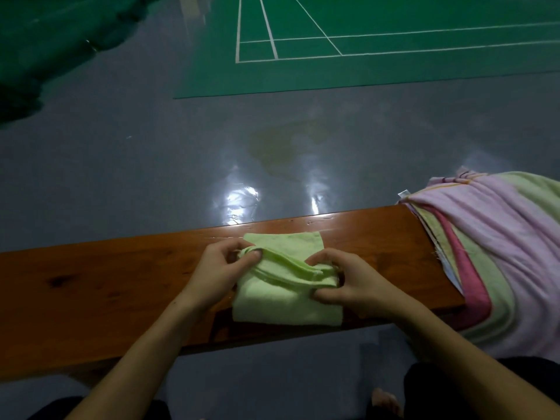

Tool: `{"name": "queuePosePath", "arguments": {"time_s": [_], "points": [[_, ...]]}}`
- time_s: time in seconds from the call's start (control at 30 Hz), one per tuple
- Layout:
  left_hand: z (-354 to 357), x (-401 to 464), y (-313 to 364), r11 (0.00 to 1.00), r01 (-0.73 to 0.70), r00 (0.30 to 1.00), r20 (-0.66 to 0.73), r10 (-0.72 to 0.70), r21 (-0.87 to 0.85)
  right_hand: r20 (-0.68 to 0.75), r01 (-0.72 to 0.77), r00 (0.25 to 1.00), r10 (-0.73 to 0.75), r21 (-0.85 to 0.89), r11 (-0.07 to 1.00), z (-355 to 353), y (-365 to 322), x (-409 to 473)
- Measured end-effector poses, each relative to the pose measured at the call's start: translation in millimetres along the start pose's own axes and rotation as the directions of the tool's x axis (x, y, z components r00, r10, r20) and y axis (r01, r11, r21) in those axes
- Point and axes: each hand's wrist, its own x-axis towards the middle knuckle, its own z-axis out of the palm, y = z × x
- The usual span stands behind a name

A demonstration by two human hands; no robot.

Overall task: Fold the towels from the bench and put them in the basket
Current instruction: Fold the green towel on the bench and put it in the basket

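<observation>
Mid-fold on green towel [285, 304], flat on glossy wooden table [106, 286]. Left hand [216, 268] pinches folded edge at left corner; right hand [348, 283] grips same edge at right, fingers curled round layers. Soft terry, thin stacked hems. Next, likely: lay edge over, square corners, press flat. Pink-and-green towel pile [491, 253] waits at right end. Basket not in view.

Glossy grey floor [151, 165]; green court mat [394, 56] beyond, white lines.
</observation>
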Motion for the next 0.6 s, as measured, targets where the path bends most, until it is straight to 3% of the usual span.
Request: {"name": "queuePosePath", "arguments": {"time_s": [0.13, 0.27, 0.37, 0.5, 0.6], "points": [[2.4, 0.6, 7.5, 0.994, 0.102, 0.995, -0.002, -0.102, -0.025, -0.143, -0.017, 0.990, 0.023, 0.045, 0.999, -2.4, 6.8, 6.2], [1.6, -4.9, 17.0, 0.994, 0.108, 0.984, 0.146, -0.102, -0.035, -0.235, -0.054, 0.969, 0.076, 0.099, 0.994, -1.5, 7.4, 9.9], [-0.9, 0.8, 13.9, 0.999, 0.041, 0.997, 0.067, -0.042, 0.009, -0.292, -0.100, 0.945, 0.147, 0.168, 0.981, -2.1, 6.1, 17.2], [0.2, 16.6, 5.7, 0.998, 0.034, 0.995, -0.094, -0.039, -0.056, -0.187, -0.131, 0.955, 0.231, 0.433, 0.892, -6.2, -5.9, 28.3], [2.5, 26.5, -1.8, 0.999, 0.026, 0.994, -0.107, -0.023, 0.024, -0.219, -0.145, 0.948, 0.230, 0.347, 0.926, -4.6, 0.8, 40.1]]}}
